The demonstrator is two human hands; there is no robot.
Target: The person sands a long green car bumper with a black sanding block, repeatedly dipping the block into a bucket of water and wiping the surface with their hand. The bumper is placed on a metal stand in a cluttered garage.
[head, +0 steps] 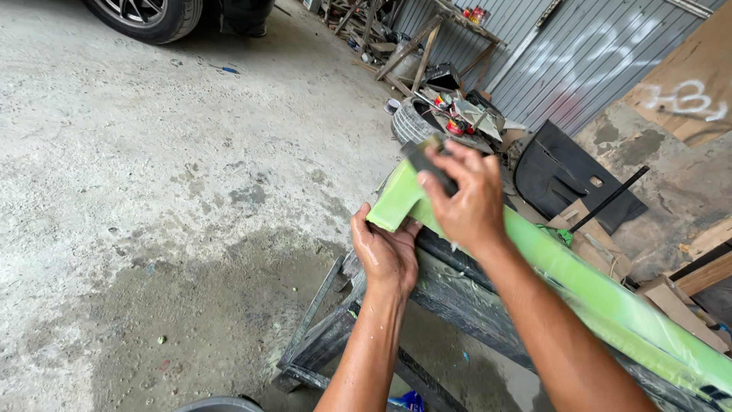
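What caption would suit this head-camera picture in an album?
Left hand steadies a long bright green panel on a dark stand while the right hand presses a dark sanding block against it.

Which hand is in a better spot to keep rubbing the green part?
Right hand: it presses a dark sanding block onto the long green painted panel. The left hand grips the panel's end from below.

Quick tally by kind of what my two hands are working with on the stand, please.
Green body panel, steadied by the left hand: 1
Dark sanding block, under the right hand: 1
Dark metal stand bearing the panel: 1
Total: 3
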